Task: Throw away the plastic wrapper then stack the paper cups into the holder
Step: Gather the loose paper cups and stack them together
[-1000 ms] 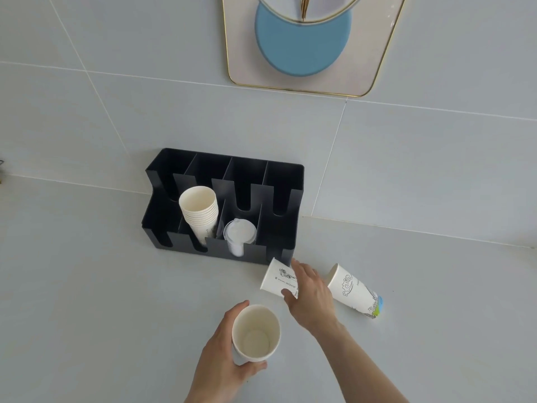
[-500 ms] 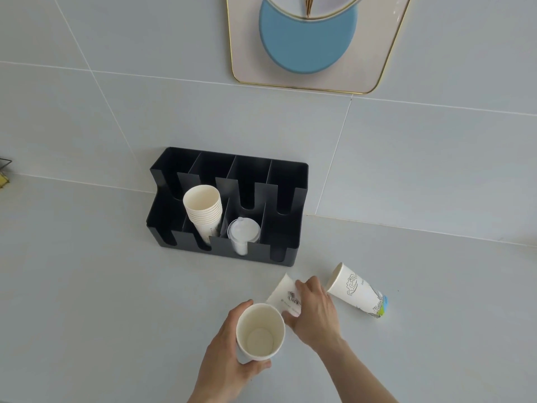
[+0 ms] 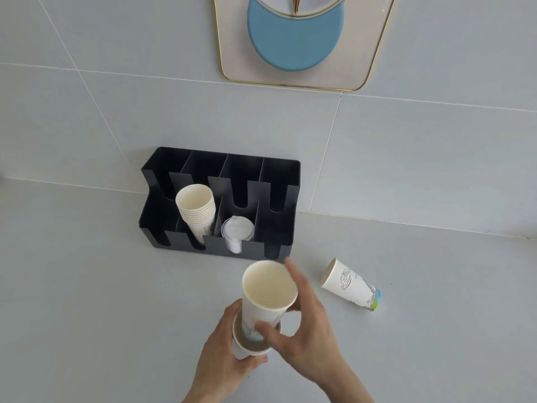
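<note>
My left hand [image 3: 220, 353] grips a white paper cup [image 3: 244, 349] upright, low in the middle of the view. My right hand [image 3: 305, 330] holds a second paper cup [image 3: 268, 289] by its side, its base partly sunk into the lower cup. A third printed cup [image 3: 350, 285] lies on its side on the counter to the right. The black cup holder [image 3: 279, 234] stands against the wall, with a stack of paper cups [image 3: 197, 210] in one front slot and clear plastic lids [image 3: 236, 232] in the slot beside it. No plastic wrapper is visible.
The grey counter [image 3: 87, 301] meets a tiled wall behind the holder. A gold-rimmed wall piece with a blue disc [image 3: 293, 39] hangs above. The holder's other slots look empty.
My right hand picked the lying cup off the counter, turned it upright and brought it into the cup in my left hand. The view shifted slightly.
</note>
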Demonstrator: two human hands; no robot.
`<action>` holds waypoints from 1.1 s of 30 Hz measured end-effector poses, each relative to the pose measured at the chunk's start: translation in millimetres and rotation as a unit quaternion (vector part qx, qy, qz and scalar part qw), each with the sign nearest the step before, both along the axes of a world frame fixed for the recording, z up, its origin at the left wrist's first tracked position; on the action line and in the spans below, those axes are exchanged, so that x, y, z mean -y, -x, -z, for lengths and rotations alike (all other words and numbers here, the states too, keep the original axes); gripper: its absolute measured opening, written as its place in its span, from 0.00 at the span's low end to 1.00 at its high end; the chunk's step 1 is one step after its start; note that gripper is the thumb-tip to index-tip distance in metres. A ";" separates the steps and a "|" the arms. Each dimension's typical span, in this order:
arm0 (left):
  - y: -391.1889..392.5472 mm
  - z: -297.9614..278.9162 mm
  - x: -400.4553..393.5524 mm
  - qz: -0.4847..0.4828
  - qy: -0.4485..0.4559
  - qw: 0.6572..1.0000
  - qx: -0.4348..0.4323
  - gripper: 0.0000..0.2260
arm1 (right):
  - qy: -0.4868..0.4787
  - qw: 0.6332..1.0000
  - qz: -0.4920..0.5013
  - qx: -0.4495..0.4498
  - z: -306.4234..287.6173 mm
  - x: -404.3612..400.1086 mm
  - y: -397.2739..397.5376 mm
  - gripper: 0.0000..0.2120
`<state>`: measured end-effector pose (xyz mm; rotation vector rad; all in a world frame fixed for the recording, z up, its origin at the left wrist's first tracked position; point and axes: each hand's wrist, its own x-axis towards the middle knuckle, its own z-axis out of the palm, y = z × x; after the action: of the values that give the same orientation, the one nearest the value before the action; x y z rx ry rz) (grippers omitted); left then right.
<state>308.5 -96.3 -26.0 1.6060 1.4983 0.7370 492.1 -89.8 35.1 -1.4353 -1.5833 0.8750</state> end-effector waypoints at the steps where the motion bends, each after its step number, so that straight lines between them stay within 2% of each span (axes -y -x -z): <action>1: -0.5 -0.4 0.0 -0.004 -0.001 1.000 0.002 0.43 | 0.004 1.000 -0.010 0.022 5.2 2.3 2.1 0.50; 4: -2.0 -2.8 0.2 -0.008 -0.009 1.000 0.001 0.41 | 0.007 0.995 -0.047 0.082 18.6 9.4 4.4 0.48; 8: -2.0 1.5 0.2 -0.013 -0.012 1.000 -0.006 0.43 | 0.016 0.989 -0.079 0.125 30.9 14.4 2.5 0.46; 21: 0.4 9.0 -0.7 -0.003 -0.011 1.000 0.011 0.43 | 0.070 0.982 -0.084 0.151 31.7 11.3 -3.8 0.42; 23: 1.7 11.2 -1.5 0.000 -0.009 1.000 0.017 0.45 | 0.106 0.986 -0.063 0.114 22.0 0.6 -15.4 0.32; 25: 2.4 14.2 -2.0 0.002 -0.012 1.000 0.017 0.46 | 0.109 0.991 0.029 0.073 21.8 -16.8 -34.9 0.17; 27: 1.7 15.7 -2.5 0.002 -0.014 1.000 0.016 0.47 | 0.080 0.983 0.129 0.104 30.2 -36.3 -58.9 0.11; 30: 1.8 16.0 -2.6 0.007 -0.013 1.000 0.023 0.47 | 0.061 0.954 0.196 0.219 46.0 -60.3 -90.2 0.20; 33: 0.9 15.2 -2.5 0.013 -0.019 0.999 0.033 0.47 | 0.132 0.925 0.159 0.320 57.7 -72.4 -111.8 0.37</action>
<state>307.6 -93.8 -41.2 1.6103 1.4220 0.8003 604.0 -17.4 -22.6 -2.2646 -1.6441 0.4508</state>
